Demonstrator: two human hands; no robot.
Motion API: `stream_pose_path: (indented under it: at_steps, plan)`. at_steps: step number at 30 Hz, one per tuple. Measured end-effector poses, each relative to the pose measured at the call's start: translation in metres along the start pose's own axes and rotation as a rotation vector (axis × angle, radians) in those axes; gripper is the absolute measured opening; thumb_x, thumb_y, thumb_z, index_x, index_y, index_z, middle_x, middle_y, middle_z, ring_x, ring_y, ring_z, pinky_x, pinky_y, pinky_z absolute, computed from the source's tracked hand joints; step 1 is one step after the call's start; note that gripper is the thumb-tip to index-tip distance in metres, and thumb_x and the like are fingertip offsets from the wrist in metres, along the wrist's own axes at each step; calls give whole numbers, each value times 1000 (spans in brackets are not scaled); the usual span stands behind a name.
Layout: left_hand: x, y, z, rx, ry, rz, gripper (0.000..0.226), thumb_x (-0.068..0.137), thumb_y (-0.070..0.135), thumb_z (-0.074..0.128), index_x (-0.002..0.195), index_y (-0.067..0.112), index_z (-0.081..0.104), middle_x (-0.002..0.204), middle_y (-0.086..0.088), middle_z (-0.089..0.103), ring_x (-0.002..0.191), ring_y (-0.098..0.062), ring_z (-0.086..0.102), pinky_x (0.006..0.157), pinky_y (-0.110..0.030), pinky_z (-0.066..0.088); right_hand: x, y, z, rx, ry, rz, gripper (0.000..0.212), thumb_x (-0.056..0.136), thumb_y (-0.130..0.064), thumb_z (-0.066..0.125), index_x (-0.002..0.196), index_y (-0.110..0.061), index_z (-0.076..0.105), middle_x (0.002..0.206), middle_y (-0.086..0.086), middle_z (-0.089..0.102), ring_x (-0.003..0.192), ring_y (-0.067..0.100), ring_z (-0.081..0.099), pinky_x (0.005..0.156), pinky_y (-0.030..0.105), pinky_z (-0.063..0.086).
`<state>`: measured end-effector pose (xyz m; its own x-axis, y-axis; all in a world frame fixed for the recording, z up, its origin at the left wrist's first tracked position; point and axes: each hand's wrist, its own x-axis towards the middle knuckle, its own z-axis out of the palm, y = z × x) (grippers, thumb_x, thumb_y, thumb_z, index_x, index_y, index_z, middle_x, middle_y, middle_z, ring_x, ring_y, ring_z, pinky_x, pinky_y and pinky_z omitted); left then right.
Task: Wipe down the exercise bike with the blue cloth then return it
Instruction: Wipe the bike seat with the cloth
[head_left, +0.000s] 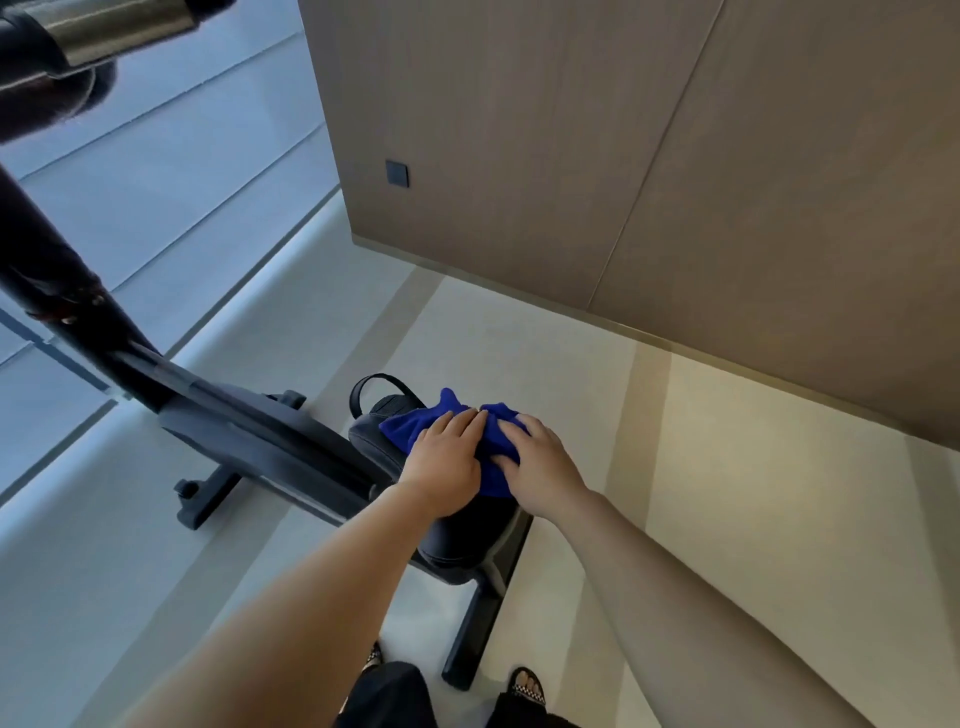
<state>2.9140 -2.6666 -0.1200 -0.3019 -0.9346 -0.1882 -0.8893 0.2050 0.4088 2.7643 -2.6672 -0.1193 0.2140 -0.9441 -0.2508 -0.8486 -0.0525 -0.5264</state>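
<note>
Seen from above, a blue cloth (405, 428) lies bunched on the black saddle (462, 540) of an exercise bike (249, 431). Both hands press it down side by side. The left hand (445, 457) lies flat with straight fingers. The right hand (540, 462) rests with fingers spread, gripping nothing. Sandalled feet (527, 686) stand on the pale floor (727, 519).

Past the right hand (540, 462) stands a wood-panelled wall (571, 156), with a metal strip (519, 288) running along its foot. A small dark square plate (397, 173) sits on the panel, well beyond the left hand (447, 457). Far off to that hand's left are glass panes (156, 171). Pale floor (727, 493) spreads to the right of the right hand. Behind both hands are dark trousers (389, 696) and a patterned sandal (527, 686).
</note>
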Motion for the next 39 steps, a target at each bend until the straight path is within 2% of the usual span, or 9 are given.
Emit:
stream_pose_path:
  at_steps: [5,10,14,18,23,27,31,35,39]
  plan:
    - [-20,8,5,-12,73,-9,59,88,14,39,145,21,26,151,1,29,138,-23,22,115,-34,13,-12,7,-6,16,-16,-82,48,92,-26,53,138,-18,40,145,6,32,130,27,30,108,34,28]
    - [-49,18,18,-29,175,-57,56,88,18,39,143,27,29,148,6,35,129,-19,33,110,-35,26,-31,16,-7,-4,-36,-180,48,90,-28,56,135,-19,44,142,5,32,126,28,32,105,33,30]
    - [-78,23,31,-42,243,-41,59,81,21,37,140,23,35,143,4,42,124,-19,38,108,-38,32,-51,19,3,-22,-36,-258,48,89,-30,57,134,-20,45,143,5,29,126,26,26,105,33,30]
    - [-96,23,38,-35,217,-68,66,79,24,37,144,26,28,150,5,32,136,-17,25,115,-38,22,-67,17,16,-44,-13,-317,51,89,-27,57,137,-19,42,148,6,27,134,26,19,110,37,28]
    - [-106,14,47,-96,136,-120,68,89,27,38,147,29,3,156,9,2,144,-15,-3,115,-27,0,-64,13,24,-171,13,-383,52,93,-29,50,143,-25,34,151,3,27,138,25,18,108,43,29]
    - [-95,13,45,-83,116,-196,65,95,28,35,147,24,-3,157,5,-4,144,-18,-7,114,-28,-2,-53,7,30,-256,28,-328,50,96,-31,42,143,-32,27,153,-2,25,140,24,16,109,50,26]
    - [-77,7,35,-30,67,-238,61,96,31,28,147,21,-4,157,1,-5,144,-21,-7,119,-37,2,-39,-2,38,-246,43,-252,46,97,-31,37,143,-32,27,155,-5,20,143,22,7,110,55,15]
    - [-61,-9,25,23,9,-216,61,96,35,25,147,23,-6,157,2,-8,143,-20,-11,117,-38,-1,-21,-10,43,-236,26,-211,44,99,-33,33,142,-29,28,156,-5,16,144,22,0,110,61,7]
    - [-47,-27,16,55,-19,-170,61,95,37,23,147,25,-7,157,3,-11,143,-20,-14,115,-37,-5,-7,-19,46,-267,56,-159,44,99,-34,32,142,-30,28,156,-5,15,144,23,3,108,64,6]
